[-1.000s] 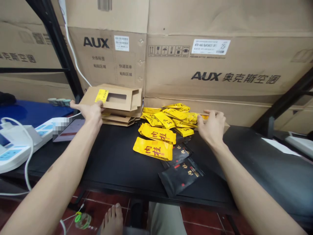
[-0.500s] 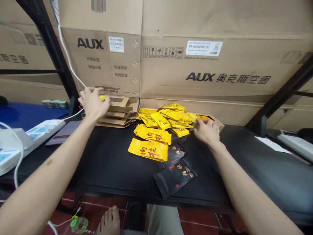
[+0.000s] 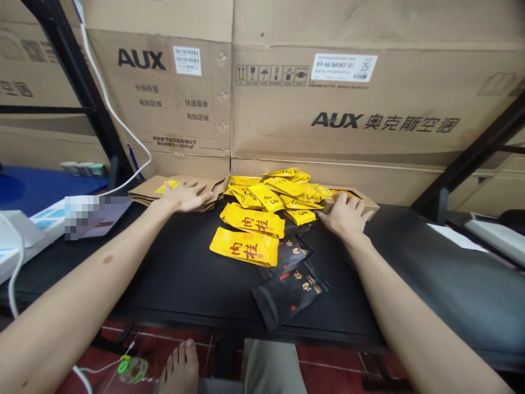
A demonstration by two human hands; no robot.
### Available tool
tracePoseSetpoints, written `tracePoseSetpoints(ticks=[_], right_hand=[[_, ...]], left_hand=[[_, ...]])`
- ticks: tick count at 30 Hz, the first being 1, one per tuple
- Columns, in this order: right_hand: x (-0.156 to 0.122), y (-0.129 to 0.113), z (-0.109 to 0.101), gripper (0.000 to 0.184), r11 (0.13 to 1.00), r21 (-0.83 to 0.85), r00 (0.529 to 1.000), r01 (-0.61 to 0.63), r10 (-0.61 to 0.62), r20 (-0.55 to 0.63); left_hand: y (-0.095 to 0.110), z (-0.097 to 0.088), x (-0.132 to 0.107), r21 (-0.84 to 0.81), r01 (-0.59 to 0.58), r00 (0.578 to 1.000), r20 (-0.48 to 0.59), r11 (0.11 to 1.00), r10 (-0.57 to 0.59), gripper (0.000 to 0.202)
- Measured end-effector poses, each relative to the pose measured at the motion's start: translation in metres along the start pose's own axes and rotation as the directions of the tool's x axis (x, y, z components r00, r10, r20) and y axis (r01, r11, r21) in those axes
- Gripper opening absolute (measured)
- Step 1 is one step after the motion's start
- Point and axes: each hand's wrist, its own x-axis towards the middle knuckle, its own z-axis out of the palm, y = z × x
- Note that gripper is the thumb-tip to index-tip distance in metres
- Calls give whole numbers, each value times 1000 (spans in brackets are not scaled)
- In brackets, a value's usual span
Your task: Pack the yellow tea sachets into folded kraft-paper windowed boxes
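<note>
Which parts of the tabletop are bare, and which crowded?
Bare tabletop lies between the left forearm and front yellow packets, and between the black pouches and right forearm. The back is crowded: stacked cartons under the left hand, a yellow heap, a box at the right hand.

Yellow packets [image 3: 270, 198] are seen heaped mid-frame on a black table [image 3: 176, 268].
At left of centre, flattened cartons [image 3: 147, 189] are pressed by the spread left hand [image 3: 185, 197]; at right of centre, an open box [image 3: 371, 206] is partly covered by the right hand [image 3: 344, 214]. Black pouches [image 3: 292, 295] are spread below the heap, and the upper frame is filled by AUX-printed cardboard [image 3: 279, 126].
</note>
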Motion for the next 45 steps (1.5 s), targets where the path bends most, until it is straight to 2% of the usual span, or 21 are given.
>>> tracePoseSetpoints(ticks=[5,10,16,20,23,26,30,35,38,41,45], right_hand=[[1,3,2,75,998,-59,999,12,-14,-36],[3,4,-1,76,1000,-19,999,12,-13,-41],[4,4,-4,83,999,49,1000,-1,2,-23],[4,6,-6,95,993,114,999,-20,26,-45],[3,6,-10,95,985,164,988,-48,71,-137],[1,5,-13,93,974,223,952,-50,114,-284],[-2,4,-20,90,951,305,907,40,93,-411],[-11,-6,-36,81,951,286,882,120,31,-471],[-19,-16,-46,85,940,260,860,220,-61,-506],[-31,-26,-52,82,888,241,810,391,-208,-548],[-48,-43,-50,80,812,229,750,537,-336,-570]], left_hand=[[0,18,-15,80,84,982,166,993,-96,82],[2,21,-21,113,84,976,194,990,-105,85],[4,19,-26,112,72,981,173,991,-91,86],[8,14,-30,131,26,995,93,991,-39,79],[12,9,-32,155,-11,1000,19,988,8,74],[14,5,-33,166,-29,999,-35,986,35,70],[14,2,-33,171,-19,994,-102,985,37,71],[14,1,-32,167,-1,985,-170,986,30,73],[14,1,-32,154,3,979,-201,988,28,73],[14,0,-33,97,-9,965,-260,995,34,71],[22,-8,-35,52,-56,933,-352,997,71,76]])
